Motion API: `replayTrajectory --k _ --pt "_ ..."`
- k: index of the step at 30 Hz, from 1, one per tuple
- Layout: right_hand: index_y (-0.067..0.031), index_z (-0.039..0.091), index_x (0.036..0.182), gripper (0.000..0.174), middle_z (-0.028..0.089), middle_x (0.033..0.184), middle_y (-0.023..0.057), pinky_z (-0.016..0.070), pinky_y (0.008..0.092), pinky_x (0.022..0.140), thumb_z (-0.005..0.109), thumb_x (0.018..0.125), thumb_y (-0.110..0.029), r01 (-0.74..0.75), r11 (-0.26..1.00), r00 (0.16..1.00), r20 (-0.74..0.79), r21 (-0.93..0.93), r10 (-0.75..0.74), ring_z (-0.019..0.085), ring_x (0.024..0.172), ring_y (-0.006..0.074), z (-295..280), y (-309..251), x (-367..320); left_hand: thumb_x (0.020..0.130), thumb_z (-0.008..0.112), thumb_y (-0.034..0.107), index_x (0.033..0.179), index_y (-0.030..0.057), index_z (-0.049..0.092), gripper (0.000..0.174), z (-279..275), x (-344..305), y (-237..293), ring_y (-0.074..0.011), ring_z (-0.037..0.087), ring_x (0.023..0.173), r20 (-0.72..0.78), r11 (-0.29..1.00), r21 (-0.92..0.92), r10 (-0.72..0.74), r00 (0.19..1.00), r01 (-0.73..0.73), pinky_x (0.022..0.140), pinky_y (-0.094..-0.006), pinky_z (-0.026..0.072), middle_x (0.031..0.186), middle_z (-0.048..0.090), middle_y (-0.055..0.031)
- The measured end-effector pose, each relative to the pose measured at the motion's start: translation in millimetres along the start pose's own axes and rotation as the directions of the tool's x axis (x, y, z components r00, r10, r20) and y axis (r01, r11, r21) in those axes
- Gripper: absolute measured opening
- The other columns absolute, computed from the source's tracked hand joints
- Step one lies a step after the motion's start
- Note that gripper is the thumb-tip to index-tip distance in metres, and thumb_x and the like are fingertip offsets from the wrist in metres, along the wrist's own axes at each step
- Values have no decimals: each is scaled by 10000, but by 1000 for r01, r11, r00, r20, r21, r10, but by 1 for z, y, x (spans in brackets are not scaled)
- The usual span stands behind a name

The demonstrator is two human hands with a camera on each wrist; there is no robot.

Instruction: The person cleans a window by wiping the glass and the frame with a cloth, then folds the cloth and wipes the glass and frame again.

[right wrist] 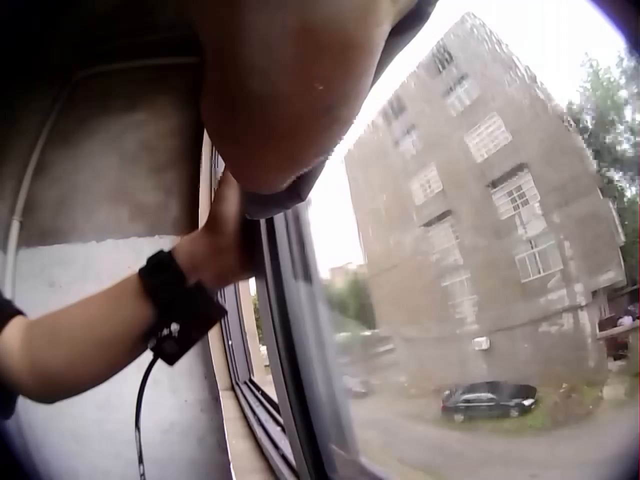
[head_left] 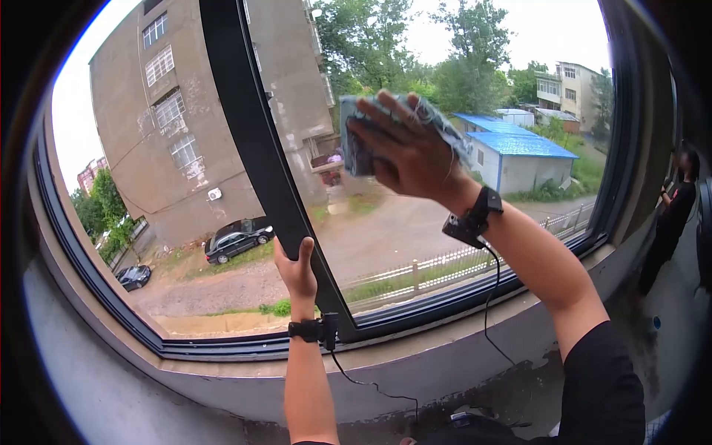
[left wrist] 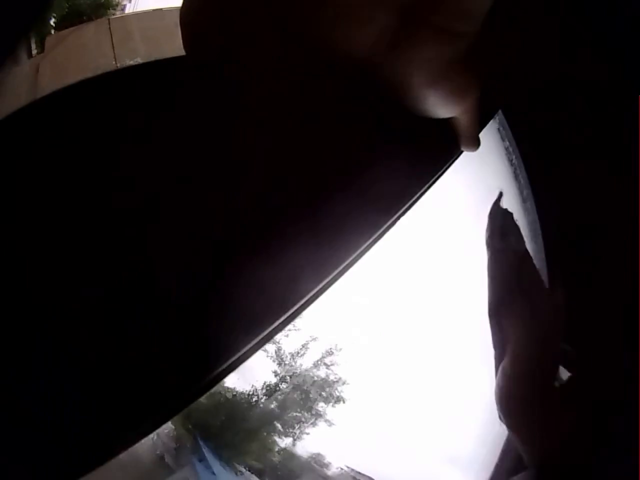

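My right hand [head_left: 411, 152] lies over a folded blue-grey cloth [head_left: 359, 159], its fingers extended, pressing it against the window pane [head_left: 356, 237]. Loose threads hang from the cloth's right edge. Lower and to the left, my left hand [head_left: 297, 274] grips the edge of the black window sash [head_left: 256, 133], with the thumb on the near face and most fingers hidden behind it. In the right wrist view the right hand [right wrist: 290, 100] is close to the camera, with a dark strip of cloth [right wrist: 285, 203] under it. The left wrist view is mostly dark sash [left wrist: 250, 220].
The window sill [head_left: 415, 326] and lower track run below the hands. Black cables [head_left: 489, 297] hang from both wrist cameras. At the far right, a person in dark clothes [head_left: 671, 208] stands by the wall. Outside are a building, parked cars and a blue-roofed shed [head_left: 519, 144].
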State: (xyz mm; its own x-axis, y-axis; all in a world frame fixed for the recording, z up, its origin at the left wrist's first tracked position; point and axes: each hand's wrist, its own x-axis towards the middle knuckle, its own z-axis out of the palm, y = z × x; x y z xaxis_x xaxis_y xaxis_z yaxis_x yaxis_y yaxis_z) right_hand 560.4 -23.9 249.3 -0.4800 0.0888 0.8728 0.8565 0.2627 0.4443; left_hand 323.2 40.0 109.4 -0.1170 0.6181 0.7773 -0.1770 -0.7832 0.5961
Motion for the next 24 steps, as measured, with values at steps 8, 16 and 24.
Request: replayTrajectory --k 8,16,24 --pt "-96 596 934 152 584 941 132 432 410 775 478 848 -136 -211 966 918 -369 -151 143 560 892 307 -66 142 223 799 722 426 1000 24 522 492 -2 -4 1 -97 493 805 -46 999 -35 4 999 -5 737 -233 401 876 544 -11" --pt "-164 579 1207 393 496 1347 79 323 402 1066 542 833 -277 -67 997 923 -382 -39 47 474 1234 260 13 46 234 792 659 568 1022 -12 524 638 -17 -6 -24 -126 469 835 10 995 67 -67 998 67 764 -265 389 890 511 -21" --pt "-217 525 1280 443 464 1384 12 265 424 1088 491 868 -376 -83 985 972 -232 -152 47 406 1298 223 -43 130 173 797 620 605 992 0 518 644 -27 -4 -31 -138 558 663 -107 989 36 -141 984 146 558 -240 459 818 538 -62"
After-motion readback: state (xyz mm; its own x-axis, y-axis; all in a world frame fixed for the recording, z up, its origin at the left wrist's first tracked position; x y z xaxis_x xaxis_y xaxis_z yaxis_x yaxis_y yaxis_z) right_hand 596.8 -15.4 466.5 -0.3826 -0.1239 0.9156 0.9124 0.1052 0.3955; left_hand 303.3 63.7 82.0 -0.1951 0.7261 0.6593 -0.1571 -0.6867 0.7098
